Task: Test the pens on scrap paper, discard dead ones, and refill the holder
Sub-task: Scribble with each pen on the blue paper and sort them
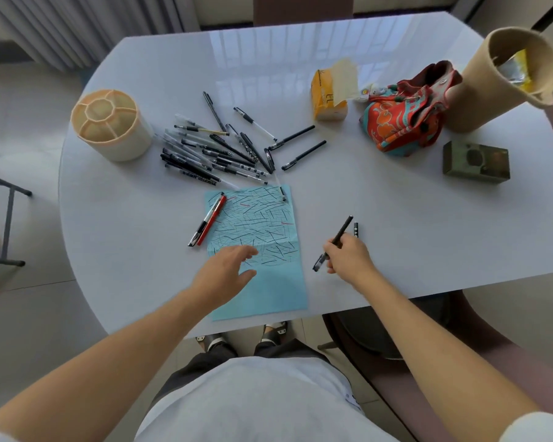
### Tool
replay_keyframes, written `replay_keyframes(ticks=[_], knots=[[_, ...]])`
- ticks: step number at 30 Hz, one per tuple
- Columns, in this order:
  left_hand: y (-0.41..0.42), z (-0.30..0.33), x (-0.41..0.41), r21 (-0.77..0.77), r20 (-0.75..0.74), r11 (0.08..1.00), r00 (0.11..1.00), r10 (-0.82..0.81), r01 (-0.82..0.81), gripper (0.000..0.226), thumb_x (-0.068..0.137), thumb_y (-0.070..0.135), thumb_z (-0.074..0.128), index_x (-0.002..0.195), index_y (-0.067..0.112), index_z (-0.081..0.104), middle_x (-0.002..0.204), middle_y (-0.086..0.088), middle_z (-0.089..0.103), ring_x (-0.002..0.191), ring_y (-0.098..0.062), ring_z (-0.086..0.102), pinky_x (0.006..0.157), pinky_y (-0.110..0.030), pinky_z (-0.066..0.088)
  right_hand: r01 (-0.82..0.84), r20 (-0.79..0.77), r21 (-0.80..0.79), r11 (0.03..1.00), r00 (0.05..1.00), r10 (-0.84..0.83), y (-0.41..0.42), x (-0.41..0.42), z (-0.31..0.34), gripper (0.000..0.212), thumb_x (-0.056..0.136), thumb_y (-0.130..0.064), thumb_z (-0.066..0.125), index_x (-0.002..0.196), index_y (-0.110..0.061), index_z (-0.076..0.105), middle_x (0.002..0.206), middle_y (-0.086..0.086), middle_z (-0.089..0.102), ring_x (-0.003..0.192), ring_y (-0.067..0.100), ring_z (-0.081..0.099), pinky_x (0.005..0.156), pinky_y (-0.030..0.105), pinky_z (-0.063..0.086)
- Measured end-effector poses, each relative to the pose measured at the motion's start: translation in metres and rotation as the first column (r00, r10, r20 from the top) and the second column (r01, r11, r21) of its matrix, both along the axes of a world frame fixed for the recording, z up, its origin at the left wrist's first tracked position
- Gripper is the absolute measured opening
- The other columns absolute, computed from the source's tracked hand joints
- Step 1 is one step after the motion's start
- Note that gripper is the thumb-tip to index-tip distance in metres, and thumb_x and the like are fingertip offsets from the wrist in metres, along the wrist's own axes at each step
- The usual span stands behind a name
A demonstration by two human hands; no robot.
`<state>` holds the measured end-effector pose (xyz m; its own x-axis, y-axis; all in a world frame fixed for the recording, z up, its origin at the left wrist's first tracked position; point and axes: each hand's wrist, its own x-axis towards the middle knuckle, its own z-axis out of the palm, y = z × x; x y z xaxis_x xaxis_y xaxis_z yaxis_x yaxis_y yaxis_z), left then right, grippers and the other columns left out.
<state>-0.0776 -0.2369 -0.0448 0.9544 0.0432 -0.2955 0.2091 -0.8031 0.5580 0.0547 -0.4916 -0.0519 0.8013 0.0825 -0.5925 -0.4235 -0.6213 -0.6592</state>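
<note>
A blue scrap paper [268, 288] lies near the table's front edge, its upper part covered in black and red strokes. My left hand [227, 269] rests flat on its lower part, fingers spread. Just right of the sheet, my right hand [348, 255] grips a black pen [342, 232], tip pointing down-left. A small black pen cap [356, 229] lies beside it. A red pen [212, 220] and a black-and-white pen [201, 226] lie on the paper's left edge. Several black pens [217, 151] are piled behind the paper. The cream multi-compartment holder [112, 126] stands empty at the left.
A tan cylindrical bin [504, 81] holding wrappers stands at the far right. Near it are an orange-red patterned fabric bag [405, 119], a yellow tissue pack [329, 94] and a dark green box [475, 162]. Chairs stand to the right and behind the white table [396, 218].
</note>
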Motion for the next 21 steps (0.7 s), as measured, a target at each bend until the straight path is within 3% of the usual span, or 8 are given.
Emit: replay_keyframes(ticks=[3,8,11,14,16,18,21], knots=[[0.021,-0.004,-0.010,0.128,-0.010,0.991,1.000,0.030,-0.028,0.040,0.088,0.027,0.071,0.127,0.025,0.060,0.130,0.007,0.059,0.125,-0.016,0.051,0.098,-0.038,0.050,-0.176,0.058,-0.274,0.945,0.978,0.199,-0.018,0.021,-0.005,0.019,0.096,-0.014,0.060,0.113,-0.007,0.060,0.103,0.011,0.065,0.091,0.029,0.067,0.076,0.040,0.058],[0.041,-0.006,-0.021,0.228,-0.026,0.973,0.999,-0.029,0.035,0.050,0.079,0.019,0.078,0.126,0.020,0.062,0.133,0.001,0.056,0.127,-0.023,0.048,0.094,-0.038,0.053,-0.227,0.072,-0.427,0.875,0.956,0.284,-0.027,0.031,-0.007,0.033,0.093,-0.010,0.060,0.125,-0.011,0.052,0.111,0.012,0.063,0.087,0.028,0.064,0.063,0.033,0.053],[0.049,-0.011,-0.025,0.257,-0.065,0.962,0.995,-0.079,0.093,0.055,0.078,0.024,0.080,0.130,0.020,0.061,0.140,-0.001,0.052,0.131,-0.025,0.046,0.101,-0.039,0.050,-0.189,0.137,-0.492,0.850,0.947,0.290,-0.016,0.045,-0.007,0.039,0.088,-0.013,0.063,0.125,-0.009,0.049,0.120,0.015,0.059,0.094,0.031,0.060,0.075,0.036,0.051],[0.056,-0.018,-0.027,0.248,-0.066,0.961,0.992,-0.110,0.123,0.059,0.077,0.027,0.080,0.132,0.019,0.061,0.142,-0.004,0.051,0.131,-0.028,0.046,0.103,-0.043,0.048,-0.119,0.243,-0.404,0.907,0.942,0.232,0.022,0.073,-0.006,0.027,0.088,-0.020,0.063,0.112,-0.008,0.060,0.109,0.010,0.062,0.094,0.028,0.057,0.083,0.036,0.049],[0.059,-0.022,-0.029,0.244,-0.070,0.959,0.989,-0.129,0.143,0.063,0.078,0.031,0.079,0.137,0.020,0.058,0.146,-0.004,0.048,0.134,-0.028,0.043,0.103,-0.044,0.048,-0.031,0.234,-0.272,0.962,0.967,0.097,0.062,0.101,-0.005,0.012,0.087,-0.023,0.062,0.084,-0.012,0.063,0.087,0.005,0.065,0.081,0.024,0.056,0.071,0.033,0.047],[0.063,-0.026,-0.031,0.245,-0.065,0.955,0.985,-0.157,0.169,0.068,0.079,0.036,0.078,0.140,0.022,0.055,0.149,-0.003,0.045,0.137,-0.027,0.040,0.105,-0.044,0.046,0.087,0.174,-0.141,0.986,0.983,-0.062,0.100,0.130,-0.008,0.025,0.086,-0.030,0.063,0.068,-0.012,0.059,0.072,0.010,0.068,0.064,0.026,0.059,0.062,0.038,0.051],[0.067,-0.031,-0.034,0.243,-0.049,0.951,0.982,-0.184,0.190,0.072,0.079,0.040,0.076,0.144,0.025,0.050,0.153,-0.002,0.040,0.139,-0.026,0.037,0.110,-0.043,0.042,0.189,0.147,-0.135,0.973,0.975,-0.169,0.138,0.165,-0.017,0.039,0.082,-0.044,0.067,0.068,-0.007,0.063,0.068,0.014,0.073,0.047,0.024,0.067,0.051,0.036,0.060]])
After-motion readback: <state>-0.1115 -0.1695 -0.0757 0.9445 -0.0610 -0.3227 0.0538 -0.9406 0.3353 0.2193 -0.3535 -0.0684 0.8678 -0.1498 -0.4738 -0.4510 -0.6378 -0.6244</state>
